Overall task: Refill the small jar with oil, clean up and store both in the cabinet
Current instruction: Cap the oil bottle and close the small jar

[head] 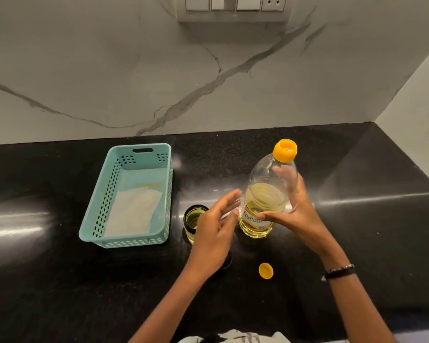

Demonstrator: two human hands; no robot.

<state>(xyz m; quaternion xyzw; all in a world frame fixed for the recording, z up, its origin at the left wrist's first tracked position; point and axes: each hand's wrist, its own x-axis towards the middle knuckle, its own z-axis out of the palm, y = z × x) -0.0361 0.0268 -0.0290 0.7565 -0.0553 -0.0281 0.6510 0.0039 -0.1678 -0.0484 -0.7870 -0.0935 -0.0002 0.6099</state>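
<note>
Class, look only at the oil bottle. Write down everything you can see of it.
The oil bottle is clear plastic with an open orange neck, its cap off. Yellow oil fills roughly the lower half; a label reads partly "Freedo". It stands on the black counter, tilted slightly in this view, right of the small jar. The right hand grips it; the left hand's fingers lie near or against its side.

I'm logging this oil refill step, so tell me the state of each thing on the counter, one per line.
Oil bottle: upright, uncapped, partly full.
Yellow cap: off, lying on the counter.
Small jar: open, oil inside.
Blue basket: holds a white paper napkin.
Right hand: grips the bottle.
Left hand: open, beside the bottle.
</note>
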